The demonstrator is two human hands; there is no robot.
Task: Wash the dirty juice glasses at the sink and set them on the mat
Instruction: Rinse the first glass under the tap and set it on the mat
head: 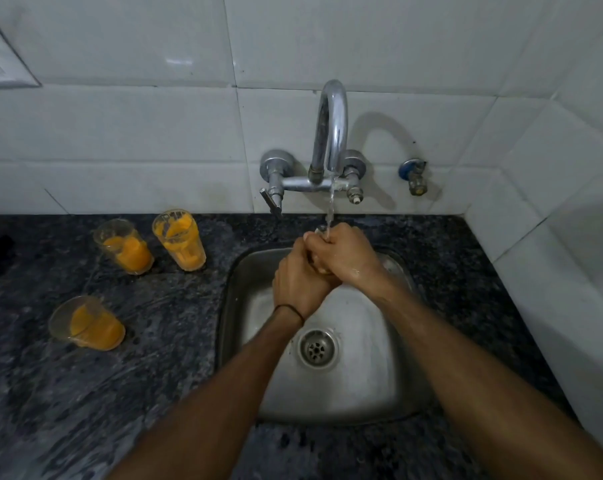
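**Glass under the tap, three more waiting**

Water is running from the curved chrome tap straight onto the hands, which hide nearly everything they hold. A small blue-handled valve sits on the white tiles to the right. Below, the steel sink shows its drain.

The left hand and right hand are pressed together over the back of the basin, fingers of both curled tight round one juice glass; only a sliver of it shows between them.

On the dark speckled counter, left of the sink, stand the back-left glass, back-right glass and, nearer, the front glass, each smeared inside with orange juice residue.
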